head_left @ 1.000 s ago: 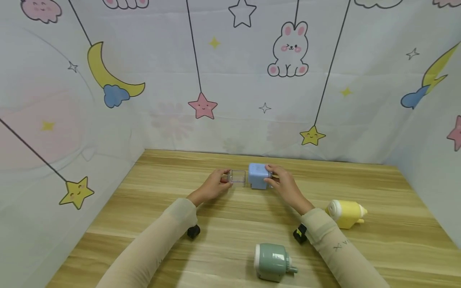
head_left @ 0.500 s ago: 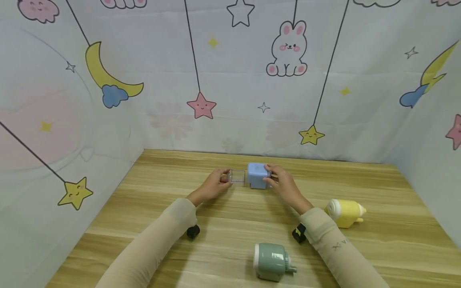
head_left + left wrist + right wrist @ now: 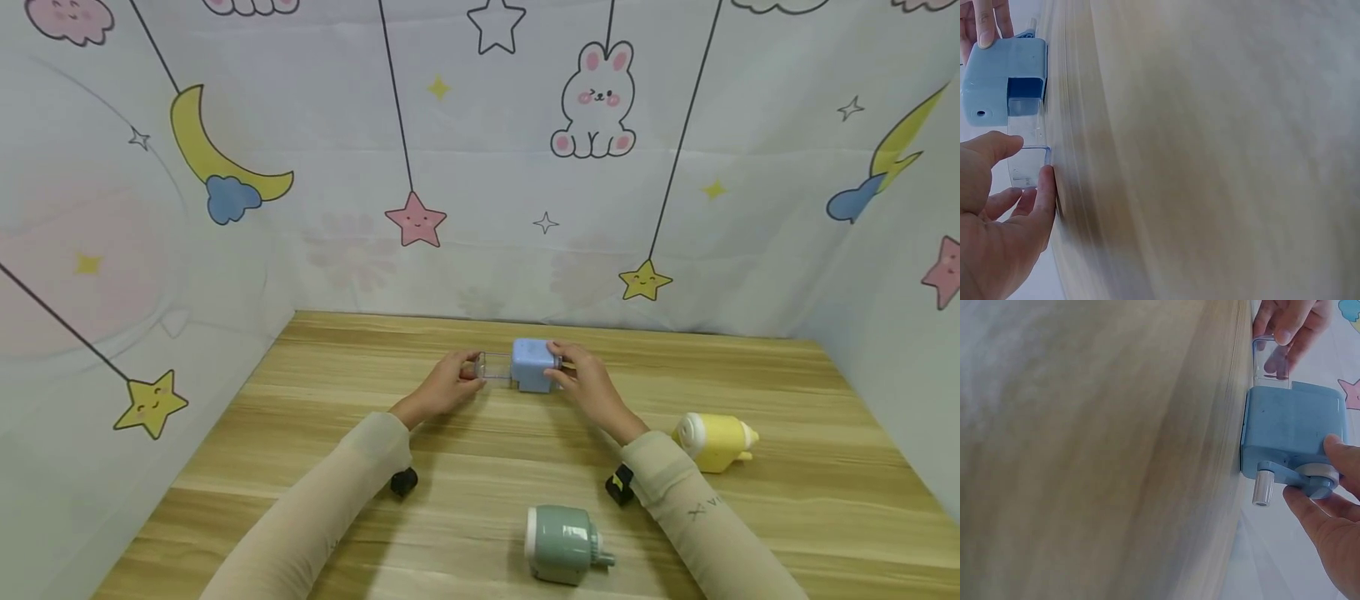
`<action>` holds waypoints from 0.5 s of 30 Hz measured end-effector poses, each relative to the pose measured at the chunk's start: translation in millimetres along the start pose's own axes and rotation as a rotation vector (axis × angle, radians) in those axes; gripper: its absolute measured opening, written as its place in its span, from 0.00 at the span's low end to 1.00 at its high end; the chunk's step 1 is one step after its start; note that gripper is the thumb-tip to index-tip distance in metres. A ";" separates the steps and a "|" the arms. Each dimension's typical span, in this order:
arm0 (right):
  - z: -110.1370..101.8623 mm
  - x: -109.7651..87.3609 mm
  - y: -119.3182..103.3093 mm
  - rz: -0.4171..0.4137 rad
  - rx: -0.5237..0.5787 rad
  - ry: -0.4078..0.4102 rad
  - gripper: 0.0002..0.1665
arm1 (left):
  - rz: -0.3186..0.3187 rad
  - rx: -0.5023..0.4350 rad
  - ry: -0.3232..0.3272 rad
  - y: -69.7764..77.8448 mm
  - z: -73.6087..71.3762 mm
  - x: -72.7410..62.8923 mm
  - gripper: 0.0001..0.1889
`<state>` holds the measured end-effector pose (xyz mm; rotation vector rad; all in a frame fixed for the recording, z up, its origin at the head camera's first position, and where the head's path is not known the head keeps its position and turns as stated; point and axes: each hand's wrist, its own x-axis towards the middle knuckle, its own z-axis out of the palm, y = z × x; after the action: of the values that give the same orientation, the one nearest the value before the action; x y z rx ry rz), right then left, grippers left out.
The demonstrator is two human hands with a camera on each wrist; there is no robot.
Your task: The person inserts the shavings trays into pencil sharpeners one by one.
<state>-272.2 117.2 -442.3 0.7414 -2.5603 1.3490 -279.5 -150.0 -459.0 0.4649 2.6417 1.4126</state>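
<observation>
A blue crank pencil sharpener point(image 3: 531, 364) stands near the back of the table. My right hand point(image 3: 595, 389) grips its crank end, thumb and fingers around the body's edge. The crank's white knob point(image 3: 1263, 489) points away from the body in the right wrist view. On the other side, my left hand point(image 3: 447, 386) pinches a clear shavings drawer point(image 3: 1027, 165) between thumb and fingers. The drawer's inner end sits in the dark opening point(image 3: 1024, 87) at the bottom of the sharpener, with much of its length outside.
A green crank sharpener point(image 3: 564, 543) lies near the front of the wooden table point(image 3: 465, 467). To the right is a yellow one point(image 3: 716, 442), partly behind the right sleeve. Black wrist devices point(image 3: 403, 482) hang under both forearms. A printed cloth point(image 3: 480, 167) rises behind.
The gap between the clear drawer and the sharpener has closed, and the drawer now reaches into the opening. The head view has shifted slightly.
</observation>
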 end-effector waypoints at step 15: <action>0.8 0.9 0.7 -0.002 0.004 0.001 0.29 | 0.018 0.003 -0.009 -2.2 3.8 3.8 0.30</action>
<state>-273.3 116.5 -442.9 0.7435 -2.5566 1.3547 -282.6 -146.9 -462.7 0.4951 2.6399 1.4085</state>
